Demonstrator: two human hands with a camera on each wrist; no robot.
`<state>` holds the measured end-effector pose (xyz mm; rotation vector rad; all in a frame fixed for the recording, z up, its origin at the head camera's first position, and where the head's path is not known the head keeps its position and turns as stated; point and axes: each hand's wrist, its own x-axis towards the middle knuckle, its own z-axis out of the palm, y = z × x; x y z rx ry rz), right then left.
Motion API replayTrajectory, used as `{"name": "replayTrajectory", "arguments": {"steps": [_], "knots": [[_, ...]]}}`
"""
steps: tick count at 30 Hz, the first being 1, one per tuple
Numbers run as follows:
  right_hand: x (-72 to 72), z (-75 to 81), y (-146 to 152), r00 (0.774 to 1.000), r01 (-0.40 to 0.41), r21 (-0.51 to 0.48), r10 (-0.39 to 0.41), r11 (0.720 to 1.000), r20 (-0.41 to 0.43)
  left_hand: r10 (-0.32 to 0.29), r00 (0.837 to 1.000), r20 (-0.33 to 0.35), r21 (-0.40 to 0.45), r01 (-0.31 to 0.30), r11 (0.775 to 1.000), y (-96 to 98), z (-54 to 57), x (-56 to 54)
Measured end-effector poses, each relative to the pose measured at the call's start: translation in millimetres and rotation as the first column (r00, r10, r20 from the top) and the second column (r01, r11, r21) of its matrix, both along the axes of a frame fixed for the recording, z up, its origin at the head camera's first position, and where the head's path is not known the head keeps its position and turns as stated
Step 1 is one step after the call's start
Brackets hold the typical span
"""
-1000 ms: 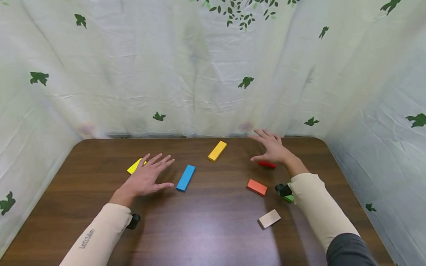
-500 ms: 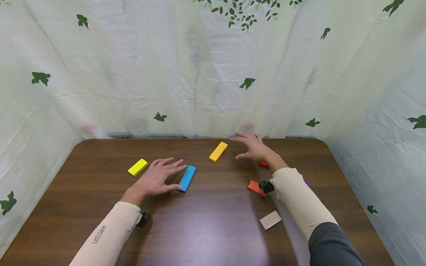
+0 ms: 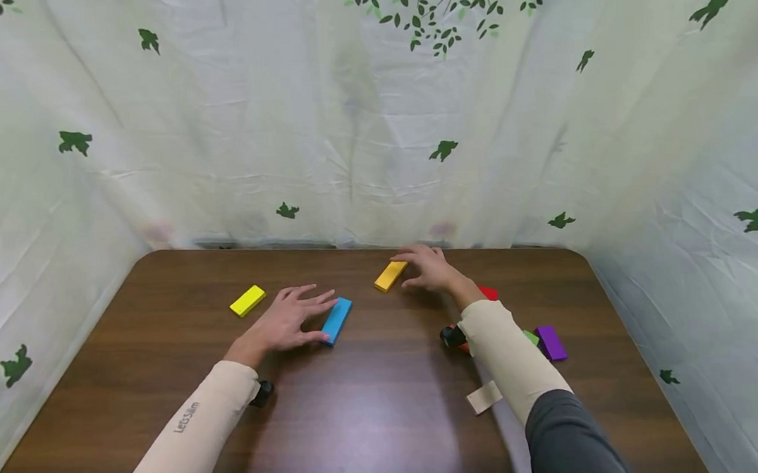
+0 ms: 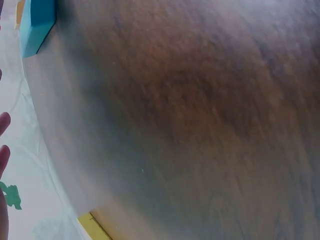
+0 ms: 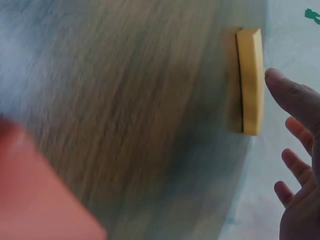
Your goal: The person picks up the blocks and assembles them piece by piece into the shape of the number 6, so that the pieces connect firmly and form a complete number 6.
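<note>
My left hand (image 3: 287, 321) reaches over the table with its fingers spread. Its thumb and fingertips overlap the left edge of a flat blue block (image 3: 337, 323); whether they touch it I cannot tell. Behind that hand lies a bright yellow block (image 3: 248, 301). My right hand (image 3: 433, 271) hovers at an orange-yellow block (image 3: 388, 278), its fingers over the block's far end. The right wrist view has this block (image 5: 251, 82) beside the thumb (image 5: 292, 97), with the other fingers apart from it. In the left wrist view, the blue block (image 4: 41, 20) shows at the top corner.
Around the right forearm lie a red block (image 3: 489, 293), a purple block (image 3: 552, 343), a partly covered green block (image 3: 531, 337) and a pale wooden block (image 3: 484, 398). An orange-red block is mostly hidden by the wrist camera (image 3: 452, 335). A leaf-print curtain (image 3: 349, 125) encloses the table.
My right hand has moved left from near the red block to the orange-yellow block. The left hand has shifted right, from beside the yellow block to the blue one.
</note>
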<state>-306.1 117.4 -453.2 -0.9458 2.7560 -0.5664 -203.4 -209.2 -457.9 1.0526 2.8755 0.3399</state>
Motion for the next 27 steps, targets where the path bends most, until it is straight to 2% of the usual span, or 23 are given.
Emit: {"name": "replayTrajectory", "arguments": {"steps": [4,10,18,27], "knots": [[-0.3,-5.5,-6.0,1.000,-0.005,0.012,0.005,1.000,0.008,0.002,1.000,0.025,0.016,-0.003,1.000,3.9,-4.6,-0.1],[-1.8,-5.7,-15.1,1.000,0.002,0.027,-0.002,1.000,0.018,-0.013,0.999,0.050,0.018,0.012,1.000,6.2,-7.3,-3.0],[-3.7,-14.6,-19.9,1.000,0.017,0.028,-0.017,0.999,0.007,0.010,0.989,0.147,0.040,-0.016,0.999,3.7,-9.7,-3.9],[-4.8,-21.1,-23.7,1.000,0.022,0.034,-0.022,0.999,0.003,0.001,0.991,0.132,0.038,-0.006,0.999,4.0,-13.7,-4.2]]}}
